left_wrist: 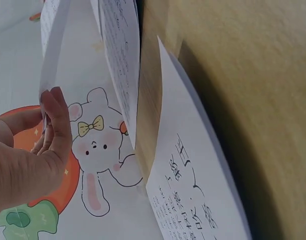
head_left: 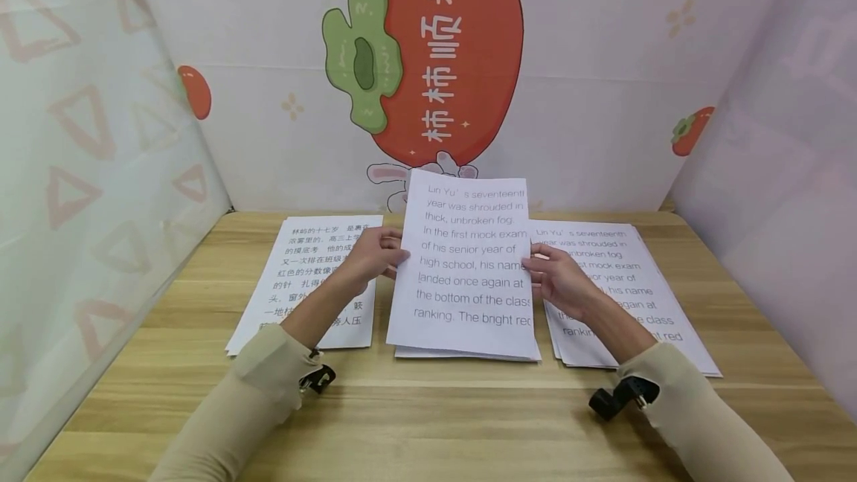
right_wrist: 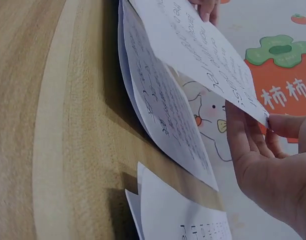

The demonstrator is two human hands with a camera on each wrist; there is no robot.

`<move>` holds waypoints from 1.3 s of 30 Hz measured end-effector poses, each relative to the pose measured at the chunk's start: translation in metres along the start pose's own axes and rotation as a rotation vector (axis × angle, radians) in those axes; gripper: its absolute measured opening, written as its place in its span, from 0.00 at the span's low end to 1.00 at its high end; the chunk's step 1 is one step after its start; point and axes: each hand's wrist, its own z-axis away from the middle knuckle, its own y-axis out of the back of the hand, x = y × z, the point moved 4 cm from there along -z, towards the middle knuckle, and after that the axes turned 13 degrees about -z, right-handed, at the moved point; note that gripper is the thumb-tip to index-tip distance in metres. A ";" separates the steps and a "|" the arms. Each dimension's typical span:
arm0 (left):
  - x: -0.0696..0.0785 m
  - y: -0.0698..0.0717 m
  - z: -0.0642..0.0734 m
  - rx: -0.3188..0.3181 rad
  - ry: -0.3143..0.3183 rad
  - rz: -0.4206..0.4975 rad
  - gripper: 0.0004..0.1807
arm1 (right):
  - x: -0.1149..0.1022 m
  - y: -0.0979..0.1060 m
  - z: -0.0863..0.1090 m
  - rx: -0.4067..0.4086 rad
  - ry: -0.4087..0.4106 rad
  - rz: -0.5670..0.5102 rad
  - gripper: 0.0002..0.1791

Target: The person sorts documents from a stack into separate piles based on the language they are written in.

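A sheet of paper [head_left: 469,266] printed with large English text is held up above the middle paper stack [right_wrist: 153,105]. My left hand [head_left: 375,255] pinches its left edge between thumb and fingers. At the opposite edge, my right hand [head_left: 559,277] pinches it the same way, thumb in front. The right wrist view shows the sheet tilted and apart from the pages below, which carry handwriting-like script. In the head view the sheet hides most of that middle stack.
To the left lies a stack with Chinese text [head_left: 301,259], partly behind my left forearm. Another stack with English text [head_left: 643,318] lies at the right, partly covered by my right forearm. Both rest on the wooden table [head_left: 428,422]. A printed backdrop [head_left: 589,95] stands behind it.
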 end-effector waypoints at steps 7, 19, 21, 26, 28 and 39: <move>0.004 0.000 -0.004 0.020 -0.009 0.038 0.21 | -0.008 0.004 0.002 0.140 0.065 0.257 0.10; 0.016 -0.008 -0.009 0.035 0.030 0.068 0.19 | -0.024 0.018 0.004 0.324 0.081 0.464 0.17; 0.017 -0.010 -0.009 0.031 0.037 0.071 0.19 | -0.026 0.019 0.006 0.333 0.075 0.469 0.18; 0.018 -0.017 -0.012 -0.008 0.044 0.097 0.19 | -0.030 0.023 0.009 0.318 0.064 0.484 0.20; 0.019 -0.020 -0.013 -0.023 0.050 0.105 0.19 | -0.031 0.026 0.010 0.308 0.060 0.494 0.21; 0.025 -0.031 -0.014 -0.074 0.066 0.112 0.23 | -0.038 0.046 0.022 0.274 0.038 0.510 0.27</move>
